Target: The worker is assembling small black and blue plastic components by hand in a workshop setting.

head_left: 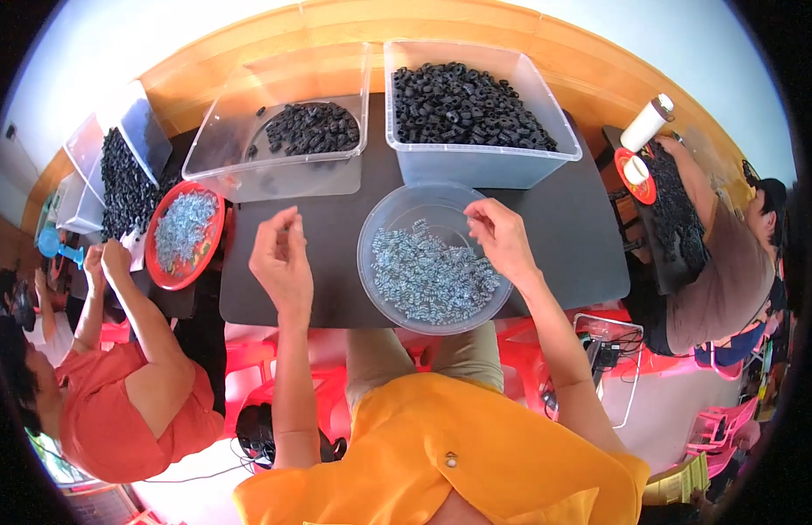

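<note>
Head view: all clock positions were read from the round tub; a dark fisheye border cut off the outer scene.
Round tub: the translucent tub [414, 207] stood on the dark table [568, 245], its 6 o'clock rim covering part of the table edge.
Coil pieces: small silvery-blue coil pieces [432, 278] lay heaped inside the tub, mostly toward 6 o'clock; single pieces were hard to separate by eye.
Left hand: the left hand [282, 255] was raised at 9 o'clock, clear of the tub, fingers bent and thumb close to the index tip; could not tell whether anything small was pinched.
Right hand: the right hand [499, 232] was at 2 o'clock, fingertips over the tub interior, thumb and index nearly together; contents of the pinch could not be made out.
Black pieces: a full clear bin [484, 166] of black pieces [467, 105] stood at 12 to 1 o'clock; a second clear bin [292, 181] at 10 to 11 held a smaller heap, seen partly through its wall.
Red bowl: a red bowl [174, 282] at 9 to 10 held similar bluish pieces, too small to resolve.
Neighbours: a red-shirted co-worker [148, 402] sat at 8 o'clock; a brown-shirted co-worker [721, 284] sat at 3, one hand partly obscured.
</note>
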`<state>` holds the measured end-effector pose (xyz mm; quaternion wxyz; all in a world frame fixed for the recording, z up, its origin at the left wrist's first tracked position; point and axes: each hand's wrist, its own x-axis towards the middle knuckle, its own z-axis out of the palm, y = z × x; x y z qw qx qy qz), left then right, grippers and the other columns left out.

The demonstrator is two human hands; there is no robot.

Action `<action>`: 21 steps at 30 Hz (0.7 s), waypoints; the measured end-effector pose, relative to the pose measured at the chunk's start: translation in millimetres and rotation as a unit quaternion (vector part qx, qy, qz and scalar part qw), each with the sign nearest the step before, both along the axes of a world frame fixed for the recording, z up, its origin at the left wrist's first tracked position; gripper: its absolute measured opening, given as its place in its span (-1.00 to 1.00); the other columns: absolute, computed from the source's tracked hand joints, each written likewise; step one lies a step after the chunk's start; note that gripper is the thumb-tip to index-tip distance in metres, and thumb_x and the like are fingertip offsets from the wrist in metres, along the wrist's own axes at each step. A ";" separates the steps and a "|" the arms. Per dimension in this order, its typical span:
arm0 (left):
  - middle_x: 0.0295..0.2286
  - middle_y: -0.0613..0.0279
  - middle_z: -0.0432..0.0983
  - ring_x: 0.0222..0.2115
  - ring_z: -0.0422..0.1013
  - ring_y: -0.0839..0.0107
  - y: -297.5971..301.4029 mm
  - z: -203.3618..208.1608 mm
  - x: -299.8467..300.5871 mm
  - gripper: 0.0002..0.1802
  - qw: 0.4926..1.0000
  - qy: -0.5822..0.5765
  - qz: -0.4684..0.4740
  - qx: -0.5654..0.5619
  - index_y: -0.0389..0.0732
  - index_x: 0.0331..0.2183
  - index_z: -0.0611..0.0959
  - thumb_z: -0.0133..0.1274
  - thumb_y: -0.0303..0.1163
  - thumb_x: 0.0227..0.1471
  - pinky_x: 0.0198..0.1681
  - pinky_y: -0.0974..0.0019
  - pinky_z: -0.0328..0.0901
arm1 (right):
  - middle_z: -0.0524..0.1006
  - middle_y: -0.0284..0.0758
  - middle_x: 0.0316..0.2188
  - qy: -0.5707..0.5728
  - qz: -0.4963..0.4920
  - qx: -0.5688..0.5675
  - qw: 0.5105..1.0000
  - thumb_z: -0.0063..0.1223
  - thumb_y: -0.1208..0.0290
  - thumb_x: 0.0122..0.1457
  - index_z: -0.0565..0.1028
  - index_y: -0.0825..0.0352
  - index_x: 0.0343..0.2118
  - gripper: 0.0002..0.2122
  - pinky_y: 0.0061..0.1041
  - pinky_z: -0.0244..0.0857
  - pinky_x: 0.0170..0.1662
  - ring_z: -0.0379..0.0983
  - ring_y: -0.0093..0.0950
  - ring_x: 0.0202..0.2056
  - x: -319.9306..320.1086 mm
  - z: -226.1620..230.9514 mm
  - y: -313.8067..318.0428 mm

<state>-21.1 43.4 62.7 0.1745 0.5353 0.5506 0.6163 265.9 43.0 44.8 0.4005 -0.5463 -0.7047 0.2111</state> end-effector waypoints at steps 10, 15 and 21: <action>-0.48 0.01 0.50 -0.43 0.44 0.05 130.2 70.2 119.9 -0.89 0.914 0.316 -0.252 0.025 -0.23 -0.51 0.62 0.03 -0.54 -0.24 -0.32 0.15 0.34 | 0.40 -0.35 -0.46 0.120 -0.008 0.041 0.992 -0.07 0.66 0.06 0.45 0.43 -0.36 -0.91 -0.67 0.34 -0.47 0.43 -0.61 -0.46 -0.6 -0.3 -46.3; -0.52 -0.02 0.49 -0.42 0.45 0.05 178.6 33.6 167.8 -0.91 0.900 0.390 -0.186 0.066 -0.20 -0.60 0.58 0.15 -0.53 -0.34 -0.33 0.13 0.35 | 0.47 -0.27 -0.53 0.109 -0.019 0.061 0.992 0.01 0.65 -0.02 0.47 0.40 -0.39 -0.89 -0.60 0.29 -0.49 0.43 -0.49 -0.54 -5.6 -1.6 -55.9; -0.55 -0.01 0.49 -0.43 0.44 0.04 187.0 39.7 162.5 -0.79 0.891 0.383 -0.243 -0.013 -0.26 -0.65 0.52 0.25 -0.43 -0.36 -0.34 0.12 0.33 | 0.47 -0.29 -0.54 0.167 -0.043 0.023 0.985 0.05 0.65 -0.06 0.48 0.41 -0.41 -0.89 -0.62 0.29 -0.47 0.42 -0.54 -0.53 0.9 -3.1 -56.7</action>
